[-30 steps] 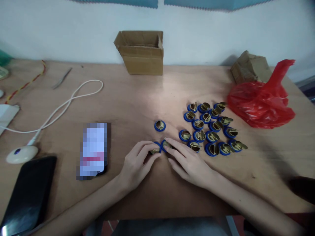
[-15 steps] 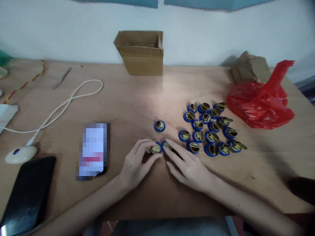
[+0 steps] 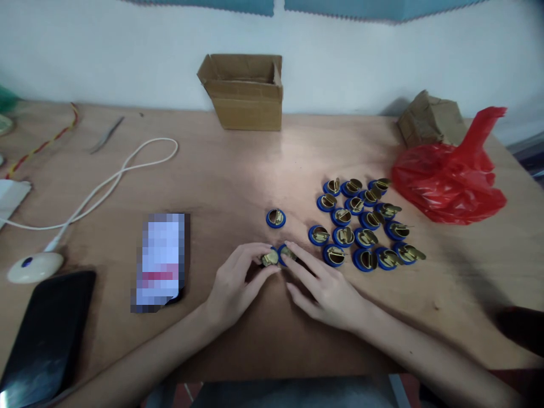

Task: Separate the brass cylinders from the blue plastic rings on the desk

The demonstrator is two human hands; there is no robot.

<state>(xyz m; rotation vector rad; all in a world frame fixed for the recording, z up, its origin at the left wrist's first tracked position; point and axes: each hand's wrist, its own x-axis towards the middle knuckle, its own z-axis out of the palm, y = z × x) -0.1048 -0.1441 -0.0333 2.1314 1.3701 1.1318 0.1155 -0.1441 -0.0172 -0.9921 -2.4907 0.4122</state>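
Note:
My left hand pinches a small round blue-rimmed disc with a brass clip just above the wooden table. My right hand meets it from the right, its fingertips on a second blue disc that touches the first. One more blue disc lies alone a little farther back. To the right, several like discs lie in rough rows.
An open cardboard box stands at the back wall. A red plastic bag and crumpled brown paper lie at the right. At the left are a phone, a black phone, a white cable and tweezers.
My left fingers have turned their disc so that its brass side shows more. Both hands stay at the same spot.

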